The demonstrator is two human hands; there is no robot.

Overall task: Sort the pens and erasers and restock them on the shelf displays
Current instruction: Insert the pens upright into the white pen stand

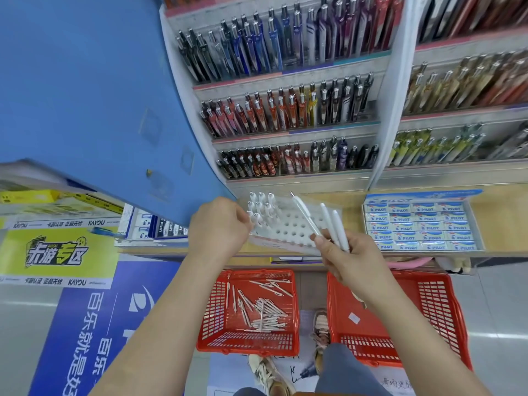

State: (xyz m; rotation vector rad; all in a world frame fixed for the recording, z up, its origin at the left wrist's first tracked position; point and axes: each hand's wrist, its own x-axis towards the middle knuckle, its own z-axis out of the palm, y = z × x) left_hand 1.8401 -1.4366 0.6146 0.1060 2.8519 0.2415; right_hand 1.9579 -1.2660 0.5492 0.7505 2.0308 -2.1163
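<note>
Two red baskets (291,307) are sitting nearest on the floor, the left one holding loose white pens (264,310). Above, the right hand (347,258) is gripping three pens while the left hand (220,224) is clamped on the perforated holder (288,227). Restocking is underway; next, tips need aligning with empty holes.

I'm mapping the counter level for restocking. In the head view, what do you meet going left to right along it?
Yellow game-card sign → left hand → white pen rack → white pens in the right hand → tray of Pilot erasers.
</note>
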